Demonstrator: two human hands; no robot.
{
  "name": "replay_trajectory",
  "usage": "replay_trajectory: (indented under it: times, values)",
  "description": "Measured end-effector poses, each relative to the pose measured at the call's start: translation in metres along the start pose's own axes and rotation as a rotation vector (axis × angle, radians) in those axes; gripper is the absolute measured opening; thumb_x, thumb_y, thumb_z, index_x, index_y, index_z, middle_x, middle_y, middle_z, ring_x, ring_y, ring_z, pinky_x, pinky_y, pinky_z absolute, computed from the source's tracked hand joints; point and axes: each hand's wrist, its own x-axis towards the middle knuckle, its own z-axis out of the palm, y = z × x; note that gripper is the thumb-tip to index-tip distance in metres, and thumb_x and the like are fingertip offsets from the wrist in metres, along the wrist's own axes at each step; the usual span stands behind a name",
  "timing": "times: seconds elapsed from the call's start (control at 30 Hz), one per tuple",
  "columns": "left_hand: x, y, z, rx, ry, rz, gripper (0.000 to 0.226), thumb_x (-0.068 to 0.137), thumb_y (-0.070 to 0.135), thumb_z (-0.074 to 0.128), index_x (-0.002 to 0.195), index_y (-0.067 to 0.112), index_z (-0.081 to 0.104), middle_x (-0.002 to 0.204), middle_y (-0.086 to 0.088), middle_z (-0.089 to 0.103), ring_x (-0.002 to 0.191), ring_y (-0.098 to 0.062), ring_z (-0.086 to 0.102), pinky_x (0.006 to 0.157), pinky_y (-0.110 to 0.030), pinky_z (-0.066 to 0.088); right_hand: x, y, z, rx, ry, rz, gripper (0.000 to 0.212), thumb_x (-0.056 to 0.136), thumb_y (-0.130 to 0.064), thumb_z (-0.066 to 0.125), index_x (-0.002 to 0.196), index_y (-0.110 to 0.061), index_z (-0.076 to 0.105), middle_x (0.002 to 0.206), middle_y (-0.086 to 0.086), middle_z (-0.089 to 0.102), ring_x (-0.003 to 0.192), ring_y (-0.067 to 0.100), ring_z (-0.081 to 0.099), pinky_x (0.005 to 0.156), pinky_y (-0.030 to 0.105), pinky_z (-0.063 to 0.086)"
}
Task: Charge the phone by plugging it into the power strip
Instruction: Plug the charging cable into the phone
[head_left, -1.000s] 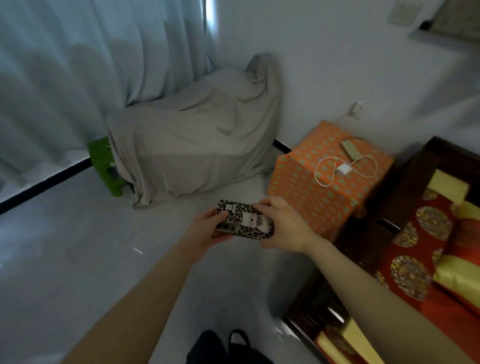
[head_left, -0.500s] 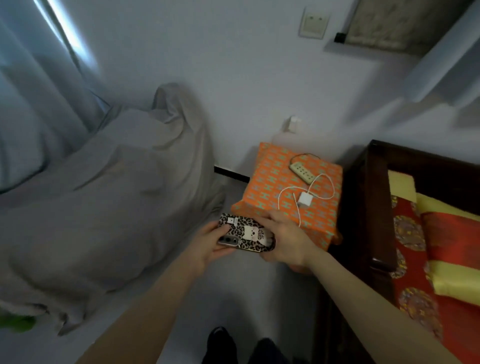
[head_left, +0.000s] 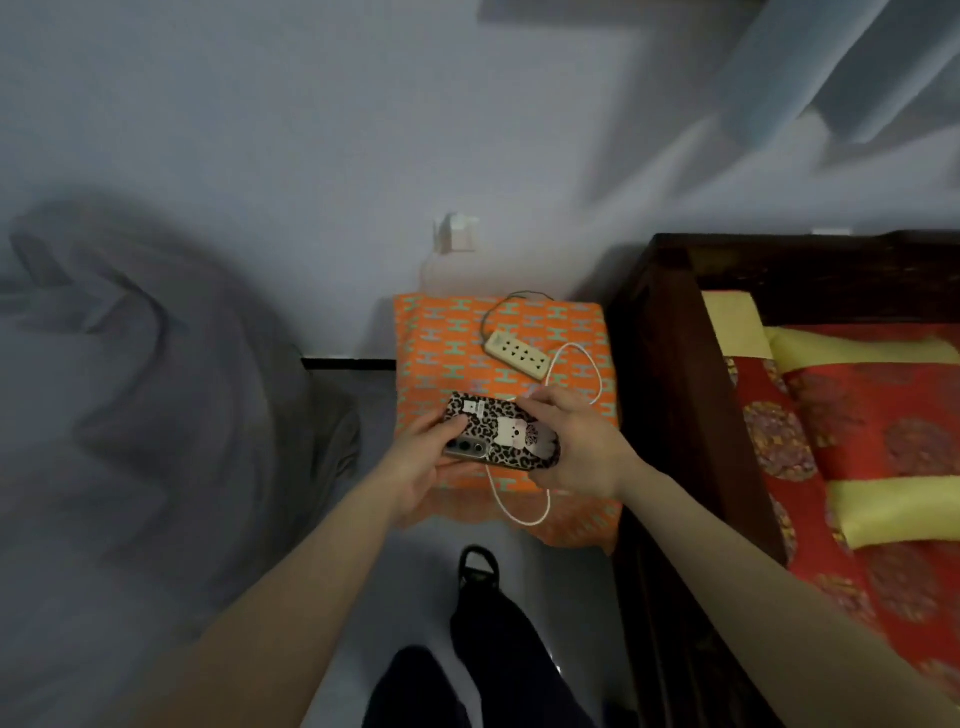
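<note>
A phone (head_left: 498, 437) in a leopard-print case lies face down between both hands, held over the front of an orange-covered stand (head_left: 441, 353). My left hand (head_left: 418, 462) grips its left end and my right hand (head_left: 582, 447) grips its right end. A cream power strip (head_left: 517, 354) lies on the stand behind the phone, its sockets showing nothing plugged in. A white charging cable (head_left: 519, 512) loops over the stand's front edge and runs up past the strip; its plug end is hidden behind my right hand.
A dark wooden bed frame (head_left: 670, 395) with red and yellow bedding stands right beside the stand. Furniture under a grey sheet (head_left: 156, 415) fills the left. A wall socket (head_left: 454, 236) sits on the wall above the stand. My legs are at the bottom.
I have walked up to the orange stand; it has come from the far right to directly under my hands. Both hands keep the same grip on the phone.
</note>
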Motion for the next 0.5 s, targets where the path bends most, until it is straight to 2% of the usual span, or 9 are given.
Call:
replay_trajectory:
  times: [0.1,0.2,0.33,0.4,0.5]
  values:
    - [0.047,0.013,-0.003,0.024,0.015,-0.025,0.023,0.087,0.014,0.062,0.110,0.014,0.063,0.089,-0.005,0.073,0.069,-0.020,0.073,0.054,-0.028,0.057,0.032,0.018,0.006,0.003,0.029,0.023,0.089,0.057,-0.027,0.084,0.136,-0.009,0.046,0.128,0.013,0.050,0.119,0.032,0.043,0.096,0.044,0.042]
    - [0.091,0.015,-0.016,0.037,0.009,-0.062,0.015,0.085,0.017,0.065,0.097,0.025,0.070,0.082,0.000,0.078,0.073,-0.021,0.075,0.057,-0.028,0.058,0.062,0.037,0.025,0.004,0.025,0.049,0.090,0.057,-0.029,0.081,0.137,-0.012,0.044,0.128,0.011,0.050,0.118,0.031,0.043,0.090,0.051,0.046]
    - [0.148,0.007,-0.032,0.059,-0.032,-0.115,0.018,0.083,0.019,0.067,0.083,0.035,0.075,0.087,0.000,0.079,0.078,-0.021,0.075,0.060,-0.030,0.059,0.093,0.064,0.061,0.001,0.037,0.090,0.090,0.059,-0.036,0.078,0.138,-0.012,0.042,0.126,0.008,0.050,0.116,0.029,0.044,0.087,0.050,0.047]
    - [0.174,0.000,-0.037,0.090,-0.028,-0.144,0.013,0.084,0.018,0.066,0.092,0.026,0.073,0.092,-0.005,0.076,0.077,-0.021,0.074,0.060,-0.030,0.058,0.102,0.076,0.078,0.022,0.037,0.107,0.089,0.061,-0.039,0.076,0.139,-0.011,0.042,0.126,0.008,0.050,0.116,0.029,0.044,0.088,0.048,0.047]
    - [0.203,-0.008,-0.042,0.150,-0.071,-0.180,0.017,0.088,0.020,0.062,0.105,0.018,0.066,0.105,-0.009,0.071,0.086,-0.022,0.072,0.068,-0.032,0.059,0.114,0.090,0.097,0.047,0.035,0.141,0.090,0.061,-0.035,0.078,0.139,-0.008,0.041,0.127,0.009,0.050,0.116,0.030,0.045,0.088,0.050,0.047]
